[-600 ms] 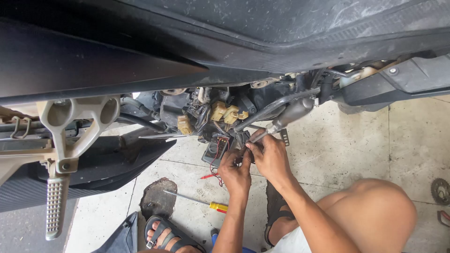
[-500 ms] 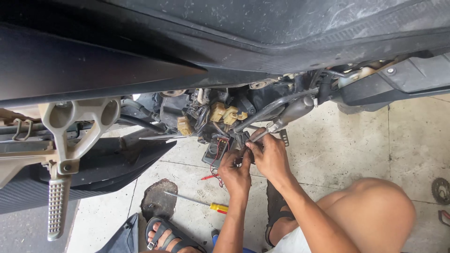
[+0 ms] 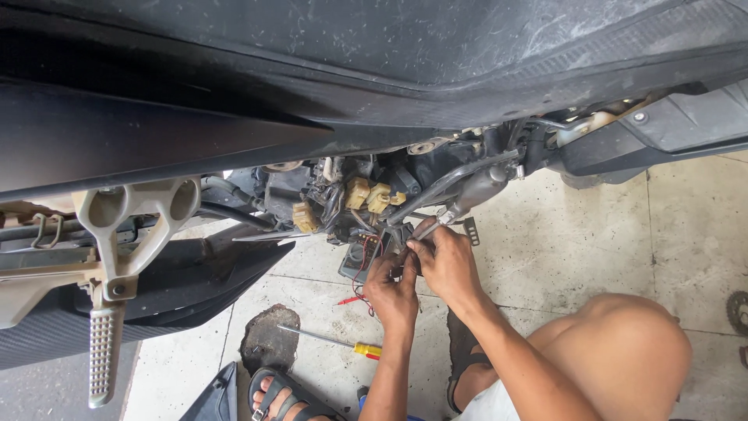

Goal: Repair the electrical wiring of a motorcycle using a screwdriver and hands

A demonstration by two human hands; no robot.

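Fingers of both hands are pinched around a small dark part of the wiring under the scooter's body — left hand at about seven o'clock of it, right hand at four. The part sits just below the yellow connectors, beside a black meter with red leads. It looks like a connector being worked by hand; steady, fine grip seems called for. A yellow-handled screwdriver lies on the floor at six o'clock.
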